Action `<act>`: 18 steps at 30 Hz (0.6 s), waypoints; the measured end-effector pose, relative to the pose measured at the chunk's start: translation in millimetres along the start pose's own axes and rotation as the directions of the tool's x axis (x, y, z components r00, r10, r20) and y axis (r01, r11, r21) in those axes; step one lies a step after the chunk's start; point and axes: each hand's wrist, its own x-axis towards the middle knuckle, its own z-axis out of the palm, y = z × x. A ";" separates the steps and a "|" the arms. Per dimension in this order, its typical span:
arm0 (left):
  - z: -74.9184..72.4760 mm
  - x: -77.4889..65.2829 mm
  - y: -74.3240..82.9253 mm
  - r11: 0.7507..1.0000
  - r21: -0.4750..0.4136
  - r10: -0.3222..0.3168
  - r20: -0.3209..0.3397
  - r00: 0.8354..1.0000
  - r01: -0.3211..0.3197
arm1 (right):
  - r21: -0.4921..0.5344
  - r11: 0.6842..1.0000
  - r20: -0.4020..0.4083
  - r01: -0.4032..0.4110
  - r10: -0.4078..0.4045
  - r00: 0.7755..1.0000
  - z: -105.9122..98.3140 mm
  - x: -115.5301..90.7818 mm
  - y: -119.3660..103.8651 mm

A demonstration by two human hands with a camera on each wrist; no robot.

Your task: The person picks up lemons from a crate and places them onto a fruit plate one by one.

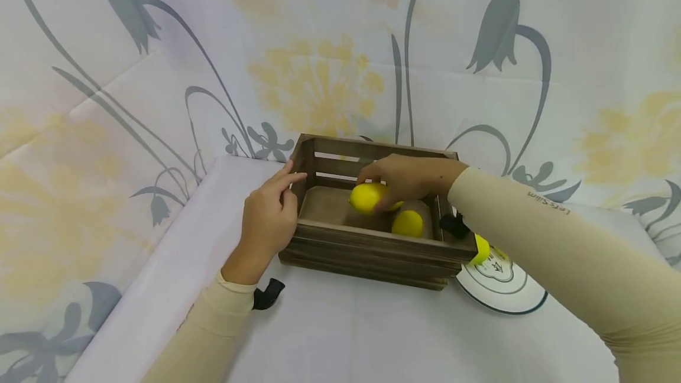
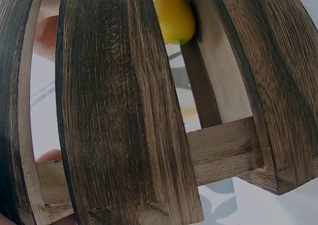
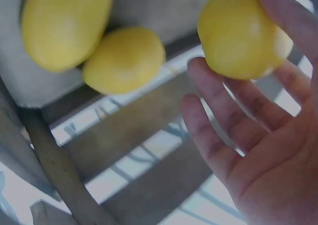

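My right hand (image 1: 412, 175) reaches over the wooden crate (image 1: 367, 248) and holds a yellow lemon (image 1: 365, 198) between thumb and fingers. In the right wrist view that lemon (image 3: 238, 36) sits against the thumb and fingertips. Two more lemons (image 3: 64, 26) lie side by side on the crate's floor, towards its right end; in the head view one of them is mostly covered by my right hand. My left hand (image 1: 269, 217) grips the crate's left end at the rim. Through the slats in the left wrist view, part of a finger (image 2: 48, 156) shows.
A white plate (image 1: 511, 303) with a dark rim lies right of the crate, partly under my right forearm. On it a bright yellow thing (image 1: 482, 249) is half hidden by the crate's corner. Flower-patterned cloth (image 1: 330, 28) hangs behind the white table surface (image 1: 319, 336).
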 end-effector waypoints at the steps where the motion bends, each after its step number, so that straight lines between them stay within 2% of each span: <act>1: -0.3 1.0 0.2 1.000 -0.002 0.000 0.002 1.000 0.000 | 0.006 1.000 -0.017 -0.001 0.002 1.000 -3.1 -3.4 0.3; 3: -1.2 1.5 -0.1 1.000 -0.003 -0.008 0.009 1.000 0.008 | 0.016 1.000 -0.044 0.010 -0.010 0.999 -8.2 -9.0 1.2; 11: -3.7 2.1 2.0 1.000 -0.006 -0.019 0.004 1.000 0.019 | 0.042 0.999 -0.142 -0.029 0.034 0.989 -27.7 -32.0 -0.7; 18: -0.2 3.4 4.2 1.000 -0.016 -0.004 0.001 1.000 0.004 | 0.053 0.999 -0.217 -0.011 0.022 0.976 -31.1 -49.7 5.0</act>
